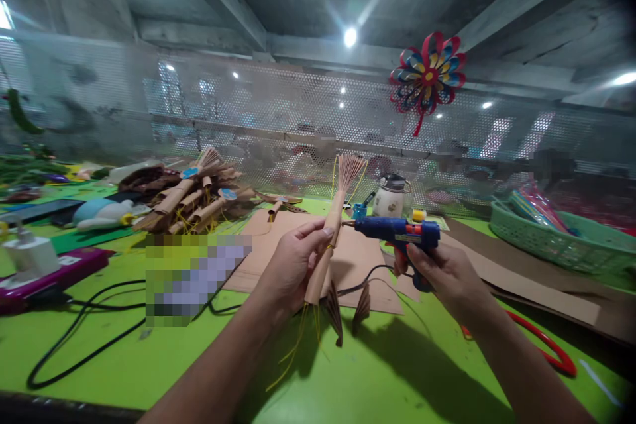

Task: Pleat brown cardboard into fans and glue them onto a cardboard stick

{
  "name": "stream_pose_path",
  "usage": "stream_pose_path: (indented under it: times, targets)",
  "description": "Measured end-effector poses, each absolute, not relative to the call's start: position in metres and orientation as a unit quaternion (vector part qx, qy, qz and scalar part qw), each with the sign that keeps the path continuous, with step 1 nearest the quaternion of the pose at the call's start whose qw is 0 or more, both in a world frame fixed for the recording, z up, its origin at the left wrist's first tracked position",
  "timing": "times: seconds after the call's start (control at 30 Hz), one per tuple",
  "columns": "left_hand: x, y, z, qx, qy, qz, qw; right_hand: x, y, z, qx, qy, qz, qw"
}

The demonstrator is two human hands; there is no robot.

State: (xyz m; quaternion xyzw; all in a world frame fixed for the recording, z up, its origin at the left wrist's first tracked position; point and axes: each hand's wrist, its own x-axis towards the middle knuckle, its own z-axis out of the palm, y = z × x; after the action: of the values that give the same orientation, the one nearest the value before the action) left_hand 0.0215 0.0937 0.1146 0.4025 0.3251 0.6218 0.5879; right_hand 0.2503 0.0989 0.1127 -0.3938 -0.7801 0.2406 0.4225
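Note:
Between its thumb and fingers my left hand point(293, 268) grips a brown paper roll figure point(318, 278), tilted, with a pleated fan top and yellow strings hanging from its lower end. In my right hand point(442, 271) is a blue hot glue gun point(397, 230), a finger near its red trigger. Its nozzle points left and meets or nearly meets the roll's side; I cannot tell which. Two small folded brown paper fans point(362, 308) show just below the roll. Behind lies a brown cardboard sheet point(258, 245) on the green table point(199, 371).
At the left, several similar paper rolls point(199, 199) are piled up. A purple power strip point(54, 281) with a white plug and black cable point(84, 338) lies nearer. A jar point(390, 197) stands behind; a green basket point(561, 238) and red-handled tool point(551, 348) are right.

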Motion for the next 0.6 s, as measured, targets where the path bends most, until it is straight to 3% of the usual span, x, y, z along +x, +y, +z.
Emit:
stream_pose_path:
  times: [0.6]
  targets:
    - [0.022,0.0939,0.1112,0.416,0.33,0.619,0.579,0.249,0.1,0.1108,-0.391,-0.778,0.237,0.43]
